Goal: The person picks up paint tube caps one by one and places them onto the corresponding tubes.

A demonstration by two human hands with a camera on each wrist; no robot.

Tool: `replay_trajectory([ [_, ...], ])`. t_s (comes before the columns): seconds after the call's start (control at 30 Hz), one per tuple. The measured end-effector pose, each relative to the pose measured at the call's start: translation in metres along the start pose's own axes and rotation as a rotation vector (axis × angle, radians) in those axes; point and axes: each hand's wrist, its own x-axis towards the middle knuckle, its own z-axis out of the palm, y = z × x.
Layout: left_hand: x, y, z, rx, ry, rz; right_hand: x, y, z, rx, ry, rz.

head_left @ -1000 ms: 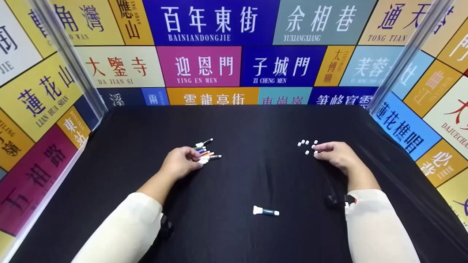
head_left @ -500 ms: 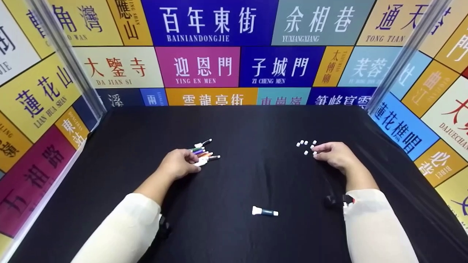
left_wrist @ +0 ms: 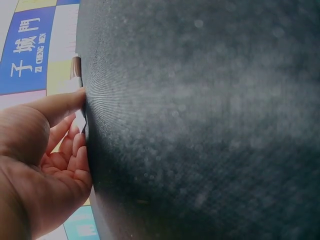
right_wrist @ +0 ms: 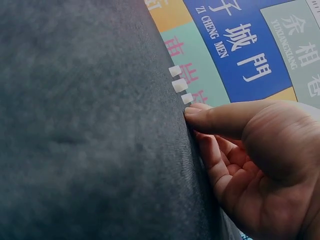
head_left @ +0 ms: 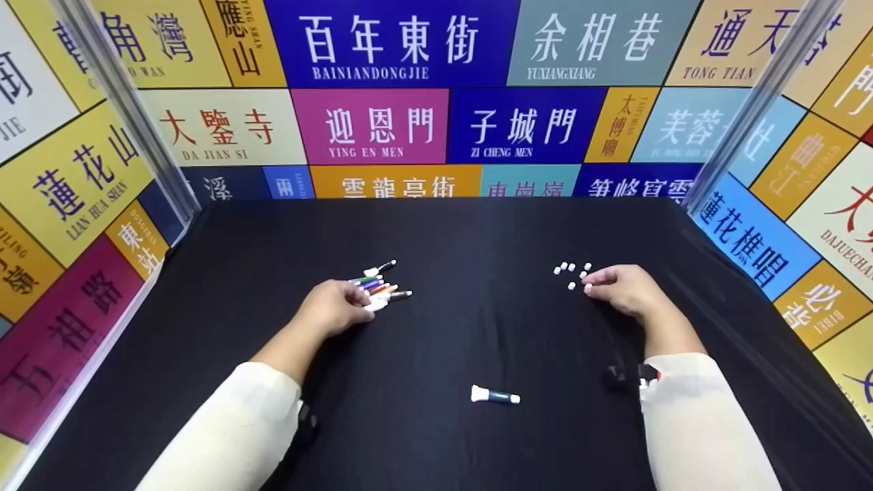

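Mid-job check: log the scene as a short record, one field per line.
Left hand: pinches a brown-and-white marker
Beside it: coloured markers bunched together
Right hand: thumb and fingertip at a small white piece
Nearby: more white pieces, scattered
Nearer the person: dark blue tube, white ends
Surface: black cloth

Three white pieces [right_wrist: 179, 85] lie on the dark bench [right_wrist: 100, 125] just beyond the right hand [right_wrist: 265, 165], a lettered wall [right_wrist: 240, 45] behind.
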Motion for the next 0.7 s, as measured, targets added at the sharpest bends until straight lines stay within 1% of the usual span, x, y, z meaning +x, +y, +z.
replay_trajectory([
  [0.1, 0.0, 0.0, 0.001, 0.003, 0.009, 0.002, 0.0, -0.001, -0.001, 0.005, 0.01, 0.0],
  [0.33, -0.001, 0.001, 0.002, -0.005, 0.011, -0.005, -0.004, -0.01, -0.006, 0.009, 0.022, -0.033],
  [0.47, -0.002, 0.001, 0.004, -0.016, 0.013, 0.007, -0.007, -0.015, -0.01, 0.032, 0.036, -0.055],
  [0.7, -0.003, 0.006, 0.004, -0.037, 0.025, 0.012, -0.012, -0.026, -0.016, 0.022, 0.056, -0.066],
])
